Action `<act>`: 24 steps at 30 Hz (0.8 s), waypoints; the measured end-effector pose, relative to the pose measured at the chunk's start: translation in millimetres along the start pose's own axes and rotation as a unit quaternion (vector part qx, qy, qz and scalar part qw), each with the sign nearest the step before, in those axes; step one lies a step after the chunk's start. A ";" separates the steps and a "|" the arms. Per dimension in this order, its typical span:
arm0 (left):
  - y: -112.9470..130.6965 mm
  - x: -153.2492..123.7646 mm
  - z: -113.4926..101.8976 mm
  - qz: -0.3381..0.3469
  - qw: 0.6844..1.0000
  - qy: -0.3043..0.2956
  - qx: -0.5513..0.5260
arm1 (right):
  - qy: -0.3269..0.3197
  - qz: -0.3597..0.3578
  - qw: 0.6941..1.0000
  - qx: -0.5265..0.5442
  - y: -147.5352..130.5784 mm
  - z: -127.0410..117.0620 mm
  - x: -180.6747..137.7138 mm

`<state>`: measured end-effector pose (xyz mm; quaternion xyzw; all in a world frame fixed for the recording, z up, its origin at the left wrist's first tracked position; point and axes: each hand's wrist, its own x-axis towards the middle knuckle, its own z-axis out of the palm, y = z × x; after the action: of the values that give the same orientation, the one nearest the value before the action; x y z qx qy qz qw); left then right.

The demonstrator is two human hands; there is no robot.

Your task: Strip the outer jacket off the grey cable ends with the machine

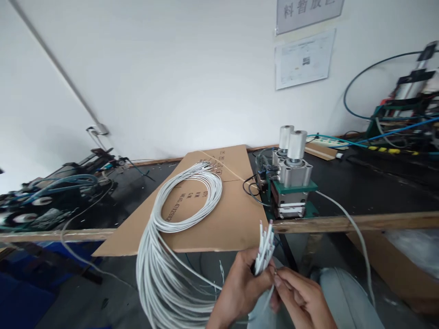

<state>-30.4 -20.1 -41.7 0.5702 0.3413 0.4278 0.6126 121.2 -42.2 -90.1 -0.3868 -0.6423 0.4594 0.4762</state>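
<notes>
My left hand (242,283) is closed around a bundle of white cable ends (265,249), which stick up above its thumb and fingers with pinkish tips. Close against that bundle, the thumb and fingers of my right hand (297,292) pinch together. What sits between them is too small to make out. A long coil of white cables (154,256) lies partly on a flat cardboard sheet (233,214). Its lower loops hang over the front edge and run toward my left hand.
Right of the cardboard stands a pneumatic press (291,183) with two silver cylinders. A grey hose (353,221) droops from it past my knee. More machinery (404,100) and tubing (68,183) occupy both ends of the black workbench (363,192). Blue bins (24,297) are below left.
</notes>
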 end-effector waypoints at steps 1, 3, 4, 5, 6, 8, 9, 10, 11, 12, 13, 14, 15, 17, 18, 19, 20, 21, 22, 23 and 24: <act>-1.0 0.0 -1.2 -0.004 1.000 -0.004 -0.015 | 0.016 -0.013 1.000 0.001 -0.9 3.5 1.1; -2.1 0.0 -4.2 -0.004 1.000 0.004 -0.015 | 0.034 -0.030 0.999 0.007 -0.2 10.1 3.2; -2.2 0.0 -5.7 -0.004 1.000 0.006 -0.011 | 0.040 -0.037 0.998 0.011 0.7 12.7 4.1; -1.9 0.0 -6.9 -0.007 1.000 0.005 -0.010 | 0.046 -0.043 0.998 0.014 1.3 14.6 5.0; -1.4 -0.1 -8.0 -0.011 1.000 0.001 -0.012 | 0.048 -0.047 0.998 0.017 1.4 15.8 5.8; -0.5 -0.6 -9.5 -0.022 1.000 -0.003 -0.022 | 0.051 -0.051 0.997 0.023 -0.6 16.2 7.1; -0.2 -0.8 -10.0 -0.027 0.999 -0.001 -0.026 | 0.050 -0.050 0.997 0.026 -2.5 15.7 7.7; -0.1 -1.1 -10.4 -0.029 0.999 0.004 -0.030 | 0.048 -0.048 0.997 0.030 -4.5 15.0 8.2; -0.3 -1.1 -10.7 -0.031 0.999 0.009 -0.034 | 0.045 -0.044 0.997 0.035 -6.3 14.3 8.6; -0.8 -1.0 -10.9 -0.031 0.999 0.011 -0.039 | 0.043 -0.040 0.997 0.041 -7.8 13.6 8.9; -1.5 -0.6 -11.0 -0.031 0.999 0.011 -0.043 | 0.040 -0.036 0.997 0.048 -8.8 13.0 9.1; -2.3 0.1 -11.0 -0.032 0.998 0.009 -0.045 | 0.036 -0.031 0.997 0.055 -9.3 12.5 9.4; -3.0 1.0 -10.8 -0.033 0.999 0.008 -0.042 | 0.034 -0.027 0.997 0.061 -9.3 12.1 9.7; -3.8 3.2 -9.8 -0.034 0.999 0.010 -0.027 | 0.031 -0.023 0.997 0.074 -8.6 11.0 10.6; -3.5 4.4 -8.8 -0.034 0.999 0.012 -0.017 | 0.029 -0.022 0.996 0.078 -8.3 10.3 11.2; -2.8 5.5 -7.6 -0.034 0.999 0.016 -0.007 | 0.027 -0.022 0.996 0.079 -8.2 9.5 11.8; -1.7 6.4 -6.3 -0.034 0.999 0.019 0.002 | 0.026 -0.021 0.996 0.077 -8.3 8.7 12.4; -0.3 7.2 -4.8 -0.033 0.999 0.020 0.011 | 0.026 -0.022 0.997 0.072 -8.6 7.9 12.9; 1.2 7.9 -3.3 -0.032 0.999 0.022 0.019 | 0.028 -0.022 0.997 0.066 -9.2 7.1 13.5; 2.7 8.3 -1.9 -0.030 0.999 0.025 0.024 | 0.032 -0.024 0.998 0.058 -9.9 6.4 14.0; 4.1 8.7 -0.5 -0.026 0.999 0.025 0.028 | 0.038 -0.025 0.998 0.050 -10.7 5.9 14.4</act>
<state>-28.0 -12.0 -37.1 0.5670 0.3830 0.4159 0.5991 111.2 -33.0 -76.9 -0.3632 -0.6097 0.4636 0.5305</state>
